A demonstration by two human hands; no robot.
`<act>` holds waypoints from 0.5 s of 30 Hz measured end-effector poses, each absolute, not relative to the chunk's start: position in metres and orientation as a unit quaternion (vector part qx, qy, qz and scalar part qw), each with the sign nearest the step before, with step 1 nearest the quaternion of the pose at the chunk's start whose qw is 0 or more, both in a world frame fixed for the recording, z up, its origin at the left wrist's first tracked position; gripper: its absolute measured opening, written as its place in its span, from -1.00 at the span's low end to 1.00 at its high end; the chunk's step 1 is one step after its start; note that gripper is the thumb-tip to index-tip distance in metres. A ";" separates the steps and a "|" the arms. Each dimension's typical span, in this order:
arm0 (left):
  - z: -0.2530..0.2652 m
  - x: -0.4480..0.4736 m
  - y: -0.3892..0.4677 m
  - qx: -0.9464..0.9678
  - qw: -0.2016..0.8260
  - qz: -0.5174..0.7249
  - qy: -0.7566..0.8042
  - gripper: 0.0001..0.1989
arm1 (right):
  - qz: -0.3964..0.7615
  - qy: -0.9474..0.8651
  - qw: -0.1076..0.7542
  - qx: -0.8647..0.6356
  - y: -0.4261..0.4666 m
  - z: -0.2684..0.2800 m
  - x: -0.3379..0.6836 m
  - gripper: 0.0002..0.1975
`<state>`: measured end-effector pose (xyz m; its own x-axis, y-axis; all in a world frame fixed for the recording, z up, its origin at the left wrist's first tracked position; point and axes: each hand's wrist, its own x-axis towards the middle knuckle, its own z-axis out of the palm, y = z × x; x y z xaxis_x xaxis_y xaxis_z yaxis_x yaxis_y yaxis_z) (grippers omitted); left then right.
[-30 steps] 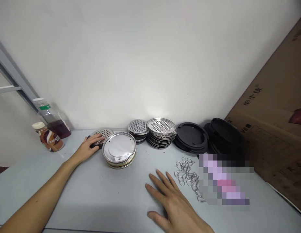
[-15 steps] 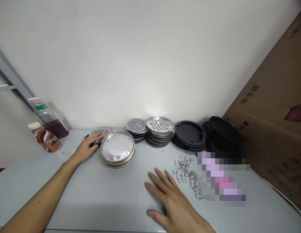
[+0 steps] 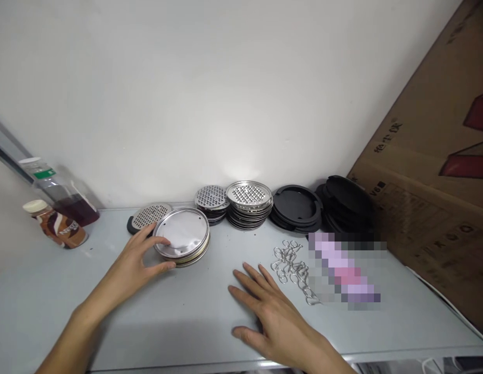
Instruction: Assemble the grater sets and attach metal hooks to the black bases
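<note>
My left hand (image 3: pixel 144 254) is at the left side of a stack of round silver metal discs (image 3: pixel 182 232) with raised rims. Its fingers are spread, the index finger over the top disc and the thumb by the front edge; whether it presses on the stack I cannot tell. Just behind that hand lies a perforated metal disc (image 3: pixel 152 214) in a black round holder. My right hand (image 3: pixel 270 317) rests palm down on the grey table (image 3: pixel 156 332), fingers apart, holding nothing. A loose pile of small wire rings (image 3: pixel 292 262) lies beyond it to the right.
Along the wall stand two stacks of perforated metal discs (image 3: pixel 211 197) (image 3: pixel 249 195) and two of black round holders (image 3: pixel 296 205) (image 3: pixel 348 200). A coffee bottle (image 3: pixel 56 226) and a bottle of dark liquid (image 3: pixel 72 205) stand left. A cardboard box (image 3: pixel 432 208) borders the right; a pixelated purple item (image 3: pixel 343 265) lies nearby.
My left hand has moved from the perforated disc to the stack of silver discs, on the right and nearer. My right hand stays spread on the table. The view has shifted slightly.
</note>
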<state>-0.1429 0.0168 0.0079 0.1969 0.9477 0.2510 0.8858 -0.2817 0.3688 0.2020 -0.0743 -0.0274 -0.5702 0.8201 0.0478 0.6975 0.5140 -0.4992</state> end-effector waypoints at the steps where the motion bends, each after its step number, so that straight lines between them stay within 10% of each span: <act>1: 0.004 -0.142 0.016 0.760 0.072 0.230 0.603 -0.51 | 0.218 -0.859 0.138 -0.442 -0.074 -0.027 0.202 -0.33; 15: 0.028 -0.133 0.010 0.694 0.108 0.318 0.637 -0.57 | 0.226 -0.849 0.146 -0.455 -0.074 -0.032 0.201 -0.26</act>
<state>-0.1333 0.0101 0.0278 -0.0134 0.9525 0.3041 0.8155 -0.1656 0.5546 0.2012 -0.0745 -0.0324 -0.5427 0.8389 0.0420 0.7073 0.4834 -0.5158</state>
